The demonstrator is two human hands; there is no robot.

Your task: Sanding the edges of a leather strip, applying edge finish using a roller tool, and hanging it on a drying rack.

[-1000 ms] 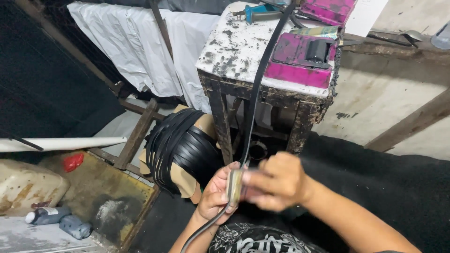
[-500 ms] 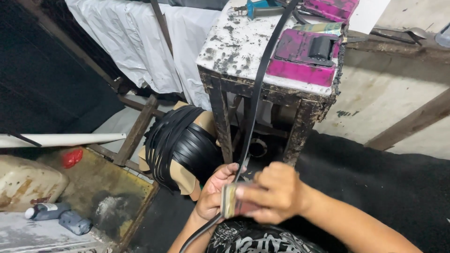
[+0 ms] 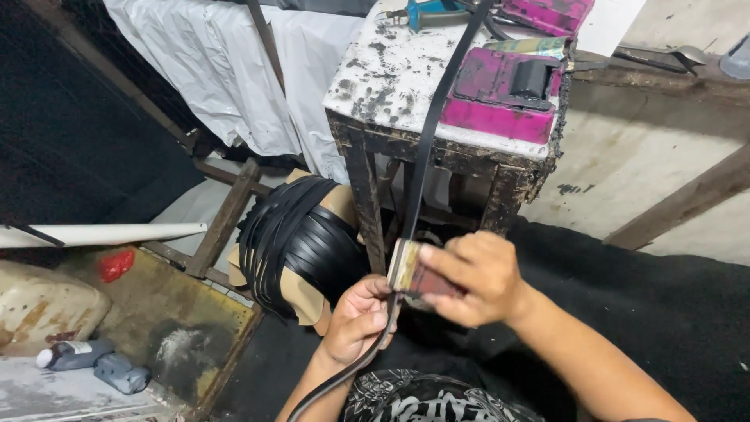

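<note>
Since the frame half a second back, both hands have shifted slightly up and right in the head view, and the small block now sits higher against the strap; the stool and coil keep their places.

Nearest the camera: left hand [image 3: 358,319] curled shut around the black strap [image 3: 426,148], thumb and fingers closed on it just below the block; right hand [image 3: 473,277] pinches a small tan and dark block [image 3: 408,270], fingers together on its far face, thumb on the near side; block pressed against the strap, touching it.

Strap long axis: runs from lower left, near the person's printed shirt [image 3: 422,398], up through the left hand, then steeply up and slightly right, over the stool edge and out of frame at top; lower end curves, upper stretch looks taut and straight.

Just beyond the hands: coil of black strapping [image 3: 293,234] wound over brown card, leaning by the stool leg.

Farther: worn white-topped stool [image 3: 391,78] carrying a pink block with a black clamp [image 3: 504,90] and a teal-handled tool [image 3: 426,12]; white sheet [image 3: 226,70] behind.

Far left on the floor: red scrap [image 3: 116,264], two grey bottles [image 3: 94,363].
</note>
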